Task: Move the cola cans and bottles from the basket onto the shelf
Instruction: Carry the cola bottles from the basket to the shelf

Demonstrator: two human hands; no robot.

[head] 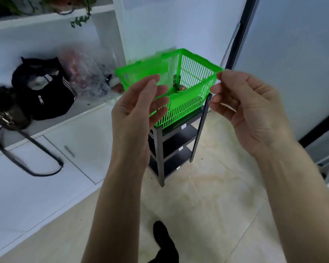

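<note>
Cola cans or bottles barely show: one small dark-and-orange item lies on the floor of the green basket, type unclear. Basket sits on top of the dark tiered shelf. Left hand and right hand hover near its front rim, fingers loosely apart, holding nothing. Item lies at 12 o'clock between both hands, left looks slightly nearer. Long axis can't tell.

One green basket is sitting on top of one dark shelf. Two hands are hovering before the basket, and two dark bags are lying left of it.
</note>
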